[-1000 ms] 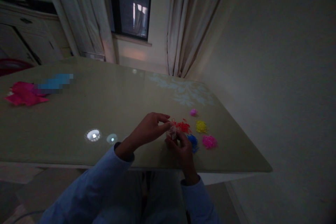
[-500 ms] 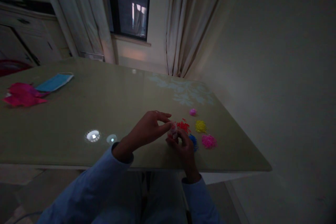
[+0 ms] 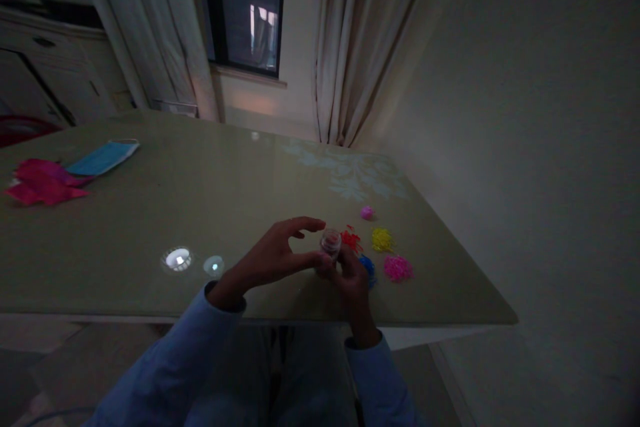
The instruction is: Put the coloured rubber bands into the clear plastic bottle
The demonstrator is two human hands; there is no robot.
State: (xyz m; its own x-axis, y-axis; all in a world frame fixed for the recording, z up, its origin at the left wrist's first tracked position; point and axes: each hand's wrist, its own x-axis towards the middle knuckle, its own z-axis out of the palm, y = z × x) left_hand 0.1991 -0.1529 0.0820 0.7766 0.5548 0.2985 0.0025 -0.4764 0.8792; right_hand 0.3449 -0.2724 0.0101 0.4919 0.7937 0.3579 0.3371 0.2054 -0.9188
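Observation:
My right hand point(image 3: 354, 280) grips a small clear jar point(image 3: 330, 245) and holds it a little above the table near its front edge. The jar's open mouth faces up, and something reddish shows inside. My left hand point(image 3: 273, 255) is beside the jar with thumb and index finger spread apart. The left thumb tip reaches the jar's lower side, close to the right fingers; whether it presses on the glass I cannot tell. Just beyond the right hand lie a red pile point(image 3: 351, 240) and a blue pile point(image 3: 368, 271) of thin, loop-like strands, the blue one partly hidden.
A yellow strand pile point(image 3: 383, 239), a pink strand pile point(image 3: 399, 269) and a small round pink object point(image 3: 367, 213) lie to the right on the table point(image 3: 240, 200). Far left are a blue face mask point(image 3: 103, 157) and a crumpled pink item point(image 3: 46, 182). A wall point(image 3: 525, 147) borders the right.
My left thumb and index finger have spread apart; the thumb has moved down the jar and the index finger has lifted clear of it. The jar's mouth now shows more plainly.

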